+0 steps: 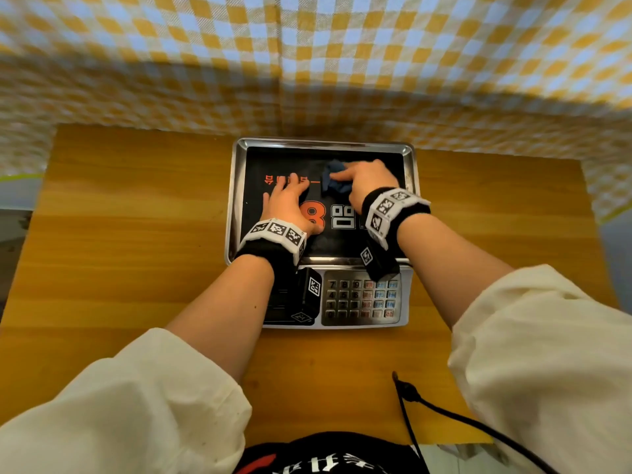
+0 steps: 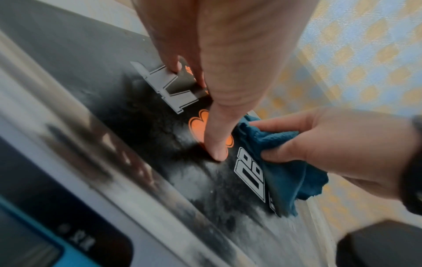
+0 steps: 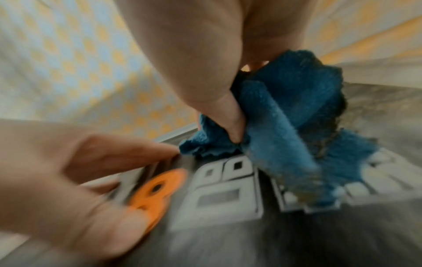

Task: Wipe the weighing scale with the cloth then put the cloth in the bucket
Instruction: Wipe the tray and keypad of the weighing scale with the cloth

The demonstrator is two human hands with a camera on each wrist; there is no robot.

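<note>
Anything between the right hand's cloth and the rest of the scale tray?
Only the left hand, pressed flat on the scale tray beside the blue cloth that the right hand grips. No bucket in view.

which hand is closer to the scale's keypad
Left. The left hand rests lower on the tray, nearer the keypad; the right hand grips the cloth farther back.

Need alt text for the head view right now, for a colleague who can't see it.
The right hand grips a bunched blue cloth on the weighing scale tray while the left hand presses flat beside it. The scale sits on a wooden table.
</note>
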